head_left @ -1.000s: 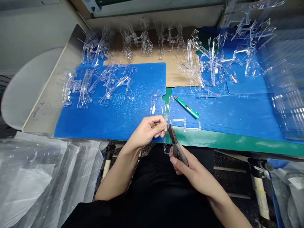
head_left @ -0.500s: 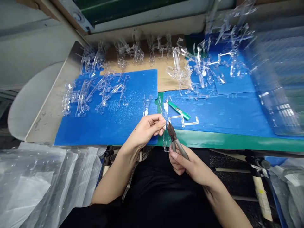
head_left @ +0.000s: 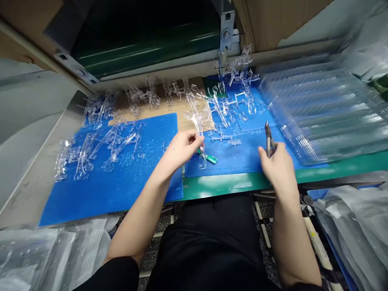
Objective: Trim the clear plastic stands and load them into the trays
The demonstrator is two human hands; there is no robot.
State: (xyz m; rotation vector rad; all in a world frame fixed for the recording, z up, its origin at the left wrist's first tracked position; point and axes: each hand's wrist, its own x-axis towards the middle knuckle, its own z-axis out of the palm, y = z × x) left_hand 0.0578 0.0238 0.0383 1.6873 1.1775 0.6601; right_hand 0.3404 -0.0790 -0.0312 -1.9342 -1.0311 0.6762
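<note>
My left hand (head_left: 184, 151) pinches a long clear plastic part (head_left: 201, 129) between thumb and fingers, above the blue sheet. Beneath the part lies a green-handled tool (head_left: 211, 159), partly covered by it. On the right, my right hand (head_left: 279, 163) is closed round grey-handled cutting pliers (head_left: 268, 139), whose dark jaws point away from me. A small clear piece (head_left: 234, 142) rests on the blue sheet between my hands. Clear branched parts (head_left: 221, 109) lie in a loose pile beyond my left hand.
More clear parts (head_left: 83, 155) lie on the left blue sheet (head_left: 121, 194) and on cardboard (head_left: 178, 115) at the back. Ribbed clear trays (head_left: 327, 109) stand at the right. A dark green roller (head_left: 151, 44) is behind the table. Plastic bags (head_left: 54, 254) hang in front, at both sides.
My right hand has moved right with the pliers, away from my left hand. The clear part in my left hand has been raised forward. The view has shifted.
</note>
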